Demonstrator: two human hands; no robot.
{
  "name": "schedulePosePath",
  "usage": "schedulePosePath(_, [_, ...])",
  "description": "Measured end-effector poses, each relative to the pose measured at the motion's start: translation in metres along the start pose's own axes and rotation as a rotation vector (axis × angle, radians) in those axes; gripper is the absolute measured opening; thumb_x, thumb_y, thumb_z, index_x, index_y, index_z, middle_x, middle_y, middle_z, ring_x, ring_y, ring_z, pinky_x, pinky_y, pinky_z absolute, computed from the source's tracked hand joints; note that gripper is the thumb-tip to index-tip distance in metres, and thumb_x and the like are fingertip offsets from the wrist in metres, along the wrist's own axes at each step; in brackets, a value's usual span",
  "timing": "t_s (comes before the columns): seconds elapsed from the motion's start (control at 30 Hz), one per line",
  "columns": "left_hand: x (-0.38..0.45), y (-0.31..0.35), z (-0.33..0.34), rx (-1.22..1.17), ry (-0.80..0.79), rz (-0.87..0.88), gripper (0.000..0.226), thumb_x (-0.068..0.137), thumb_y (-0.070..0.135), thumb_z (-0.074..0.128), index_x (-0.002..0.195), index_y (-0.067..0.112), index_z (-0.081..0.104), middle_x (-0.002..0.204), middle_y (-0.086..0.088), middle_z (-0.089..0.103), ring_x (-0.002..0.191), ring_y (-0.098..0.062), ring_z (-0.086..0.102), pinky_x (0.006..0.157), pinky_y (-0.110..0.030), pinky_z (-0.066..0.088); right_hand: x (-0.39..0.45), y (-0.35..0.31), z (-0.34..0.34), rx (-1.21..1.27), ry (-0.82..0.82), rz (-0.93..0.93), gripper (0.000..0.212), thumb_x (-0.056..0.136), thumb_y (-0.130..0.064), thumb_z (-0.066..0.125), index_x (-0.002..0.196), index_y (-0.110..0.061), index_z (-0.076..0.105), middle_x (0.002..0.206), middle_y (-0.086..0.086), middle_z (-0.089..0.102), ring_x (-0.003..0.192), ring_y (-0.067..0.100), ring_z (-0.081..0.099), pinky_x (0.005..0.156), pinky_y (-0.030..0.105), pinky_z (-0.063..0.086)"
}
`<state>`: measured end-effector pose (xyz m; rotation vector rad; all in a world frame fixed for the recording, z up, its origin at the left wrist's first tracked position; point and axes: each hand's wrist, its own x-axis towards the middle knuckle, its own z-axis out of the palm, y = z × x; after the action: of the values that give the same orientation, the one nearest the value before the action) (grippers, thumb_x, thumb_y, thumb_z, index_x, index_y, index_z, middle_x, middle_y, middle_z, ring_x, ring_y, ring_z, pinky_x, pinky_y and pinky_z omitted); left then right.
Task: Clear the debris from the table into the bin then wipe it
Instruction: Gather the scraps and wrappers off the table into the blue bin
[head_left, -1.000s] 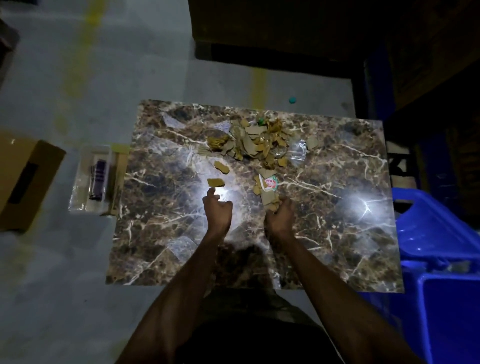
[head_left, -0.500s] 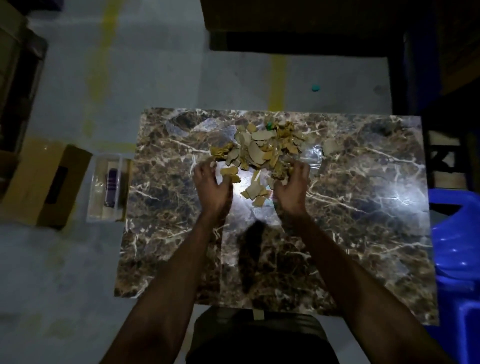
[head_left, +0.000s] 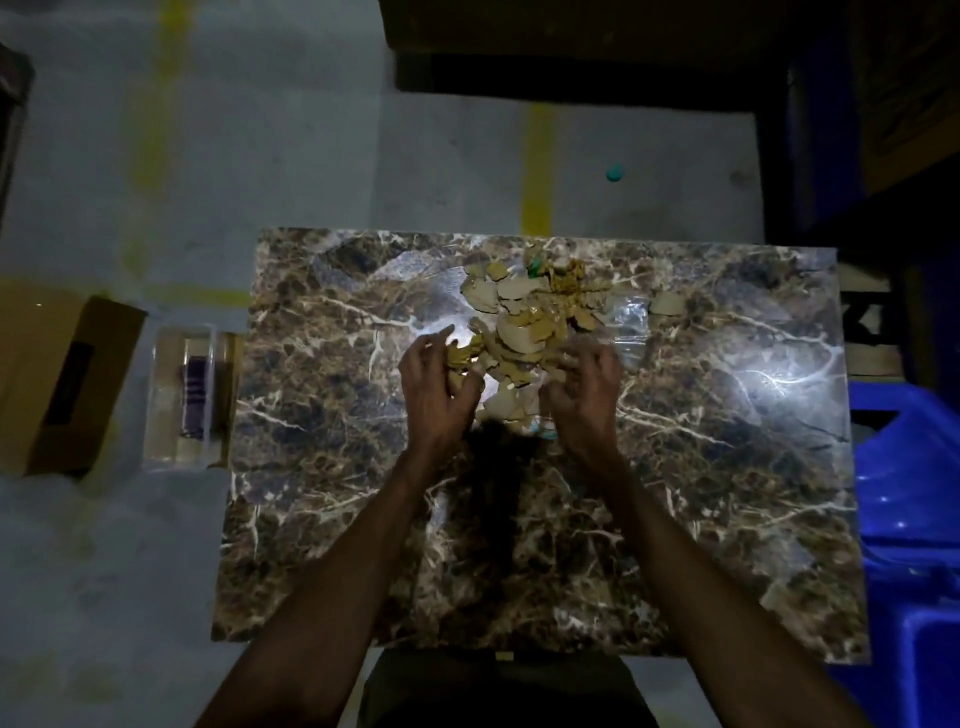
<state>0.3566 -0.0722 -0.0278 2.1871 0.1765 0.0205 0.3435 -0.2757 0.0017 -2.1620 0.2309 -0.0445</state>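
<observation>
Dim light and frame edges hide much of the scene

The bin is cut off at the right edge, the box at the left; both forearms leave the bottom; fingers of the right hand blur into the debris.

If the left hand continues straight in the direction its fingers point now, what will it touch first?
Most likely the pile of cardboard scraps: the left hand points up and slightly right, its fingertips already at the pile's near-left edge on the table.
</observation>
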Motion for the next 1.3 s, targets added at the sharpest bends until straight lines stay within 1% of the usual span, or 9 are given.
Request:
schedulePosePath(0.07, [0.022, 0.006, -0.002, -0.044, 0.035, 0.015, 0.047, 0.100, 0.032, 0.063, 0.144, 0.019, 0.052, 0.148, -0.002, 0.035, 0.136, 0.006, 0.027, 0.109, -0.005, 0.024, 0.037, -0.007, -0.012, -0.006, 0.104, -0.009, 0.035, 0.090, -0.018, 0.059, 0.125, -0.015, 0.063, 0.127, 0.003, 0.049, 0.124, 0.028, 0.048, 0.102, 0.039, 0.046])
schedulePosePath(0.13, [0.056, 0.010, 0.001, -0.112, -0.016, -0.003, 0.044, 0.104, 0.027, 0.061, 0.144, 0.012, 0.053, 0.149, -0.001, 0.036, 0.130, 0.021, 0.030, 0.110, -0.008, 0.034, 0.082, -0.005, -0.018, -0.033, 0.118, 0.016, 0.038, 0.096, -0.024, 0.056, 0.130, -0.010, 0.063, 0.134, 0.014, 0.054, 0.129, 0.030, 0.048, 0.104, 0.023, 0.038])
schedulePosePath(0.3, [0.134, 0.009, 0.028, -0.118, -0.271, 0.017, 0.050, 0.106, 0.045, 0.051, 0.148, 0.018, 0.050, 0.155, 0.004, 0.044, 0.135, -0.001, 0.045, 0.116, -0.025, 0.040, 0.162, 0.020, -0.003, -0.118, -0.135, 0.074, 0.048, 0.109, -0.039, 0.042, 0.150, -0.015, 0.050, 0.158, 0.011, 0.043, 0.146, 0.025, 0.037, 0.118, 0.033, 0.026])
schedulePosePath(0.43, [0.159, -0.005, 0.058, 0.019, -0.326, 0.100, 0.052, 0.105, 0.058, 0.042, 0.148, 0.028, 0.048, 0.153, 0.003, 0.049, 0.142, -0.017, 0.045, 0.116, -0.049, 0.040, 0.170, 0.035, 0.018, -0.147, -0.229, -0.030, 0.055, 0.106, -0.045, 0.038, 0.147, -0.014, 0.055, 0.153, 0.012, 0.051, 0.141, 0.027, 0.045, 0.119, 0.048, 0.034])
schedulePosePath(0.7, [0.104, -0.001, 0.063, -0.015, -0.400, 0.236, 0.040, 0.107, 0.033, 0.053, 0.146, 0.025, 0.054, 0.153, 0.005, 0.051, 0.144, -0.005, 0.036, 0.123, -0.044, 0.030, 0.094, 0.044, 0.038, -0.128, -0.341, -0.100, 0.046, 0.109, -0.040, 0.044, 0.148, -0.017, 0.055, 0.156, 0.006, 0.051, 0.148, 0.023, 0.041, 0.125, 0.034, 0.024])
schedulePosePath(0.9, [0.044, -0.008, 0.051, -0.106, -0.485, 0.156, 0.042, 0.104, 0.037, 0.058, 0.145, 0.028, 0.056, 0.153, 0.014, 0.051, 0.150, -0.005, 0.034, 0.121, -0.047, 0.033, 0.040, 0.041, 0.021, 0.002, -0.402, -0.082, 0.036, 0.104, -0.029, 0.059, 0.136, -0.014, 0.065, 0.145, 0.007, 0.060, 0.135, 0.012, 0.052, 0.118, 0.035, 0.039])
schedulePosePath(1.0, [0.037, 0.009, 0.037, -0.286, -0.490, 0.037, 0.038, 0.102, 0.032, 0.064, 0.140, 0.032, 0.061, 0.143, 0.015, 0.059, 0.137, -0.006, 0.052, 0.109, -0.034, 0.047, 0.045, 0.034, -0.009, 0.034, -0.339, -0.117, 0.031, 0.098, -0.018, 0.067, 0.128, -0.018, 0.069, 0.135, -0.001, 0.064, 0.126, 0.015, 0.059, 0.108, 0.039, 0.049])
schedulePosePath(1.17, [0.052, 0.015, 0.025, -0.370, -0.425, -0.017, 0.033, 0.103, 0.021, 0.062, 0.136, 0.015, 0.063, 0.134, 0.000, 0.067, 0.124, -0.014, 0.063, 0.099, -0.029, 0.054, 0.093, 0.045, -0.072, 0.044, 0.063, -0.042, 0.023, 0.102, -0.011, 0.060, 0.123, -0.008, 0.067, 0.129, 0.005, 0.064, 0.115, 0.010, 0.062, 0.095, 0.014, 0.048])
schedulePosePath(1.3, [0.052, 0.009, 0.017, -0.331, -0.360, -0.058, 0.035, 0.104, 0.016, 0.060, 0.139, 0.011, 0.061, 0.134, -0.003, 0.067, 0.114, -0.006, 0.067, 0.095, -0.025, 0.054, 0.116, 0.106, -0.089, -0.197, -0.006, 0.208, 0.059, 0.104, -0.043, 0.045, 0.149, -0.005, 0.049, 0.156, 0.018, 0.045, 0.144, 0.033, 0.041, 0.121, 0.048, 0.034])
